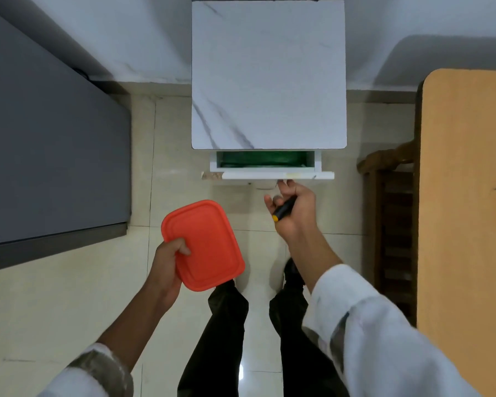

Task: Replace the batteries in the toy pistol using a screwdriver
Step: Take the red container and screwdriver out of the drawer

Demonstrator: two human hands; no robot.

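screwdriver (284, 210) in right hand (295, 209) — red lid (209, 242) in left hand (166, 262)

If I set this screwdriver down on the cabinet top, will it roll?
Probably: the screwdriver handle looks round and the cabinet top looks smooth. It seems light, since the right hand grips it while reaching toward the drawer.
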